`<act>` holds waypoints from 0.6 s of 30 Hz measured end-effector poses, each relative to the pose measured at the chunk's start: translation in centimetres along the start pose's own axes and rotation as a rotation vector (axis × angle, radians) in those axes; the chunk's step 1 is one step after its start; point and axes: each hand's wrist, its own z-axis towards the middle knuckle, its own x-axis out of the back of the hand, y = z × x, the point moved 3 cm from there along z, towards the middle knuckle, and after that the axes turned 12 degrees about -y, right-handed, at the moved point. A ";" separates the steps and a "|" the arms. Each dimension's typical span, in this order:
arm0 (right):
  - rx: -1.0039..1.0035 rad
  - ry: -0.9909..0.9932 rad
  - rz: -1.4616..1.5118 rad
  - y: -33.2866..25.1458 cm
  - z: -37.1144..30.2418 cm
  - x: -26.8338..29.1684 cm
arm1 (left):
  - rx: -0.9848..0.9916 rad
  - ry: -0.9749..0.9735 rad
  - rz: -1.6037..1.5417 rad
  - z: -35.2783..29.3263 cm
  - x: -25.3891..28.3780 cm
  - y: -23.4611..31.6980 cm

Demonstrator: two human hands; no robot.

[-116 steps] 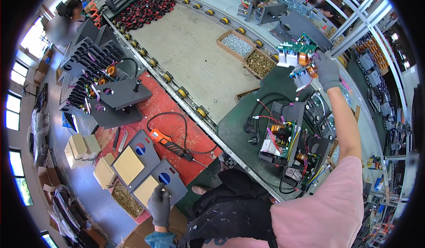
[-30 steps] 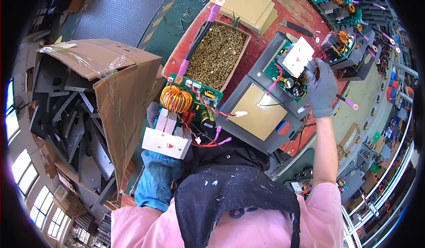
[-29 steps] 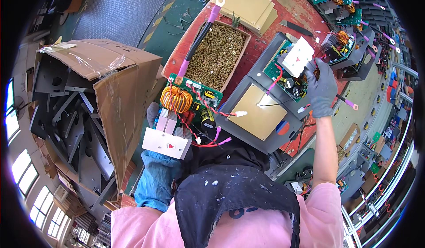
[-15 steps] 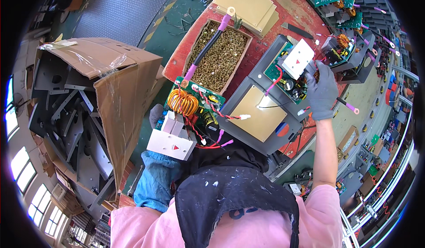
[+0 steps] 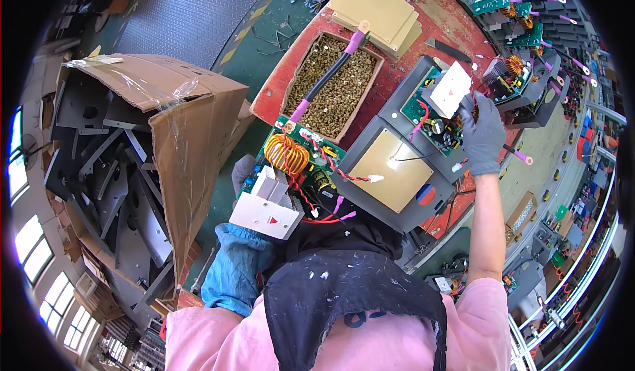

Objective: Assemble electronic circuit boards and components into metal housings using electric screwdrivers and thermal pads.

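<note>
With my left hand (image 5: 243, 174), partly hidden, I'm clamped onto a circuit board assembly (image 5: 290, 167) with an orange toroidal coil (image 5: 286, 152) at the near left. Well apart from it, at the right, my right hand (image 5: 483, 136) grips a second circuit board assembly (image 5: 435, 123) over a grey metal panel (image 5: 390, 113). Left of that panel, a cardboard tray (image 5: 378, 73) of brass-coloured fasteners (image 5: 323, 86) sits on the red desk (image 5: 270, 93).

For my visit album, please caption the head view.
Gloved left hand holds one circuit-board assembly; gloved right hand touches another assembly over a grey panel.
</note>
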 end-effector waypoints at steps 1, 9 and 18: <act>-0.003 0.002 0.003 0.0 0.1 0.2 | 0.003 0.004 -0.007 -0.2 -0.3 -0.1; 0.006 0.087 0.409 -5.6 -4.6 8.8 | 0.115 -0.102 0.053 -0.1 -1.5 -0.5; 0.598 0.042 0.206 -16.7 -13.6 10.3 | 0.852 -0.597 0.032 1.3 -10.3 -8.4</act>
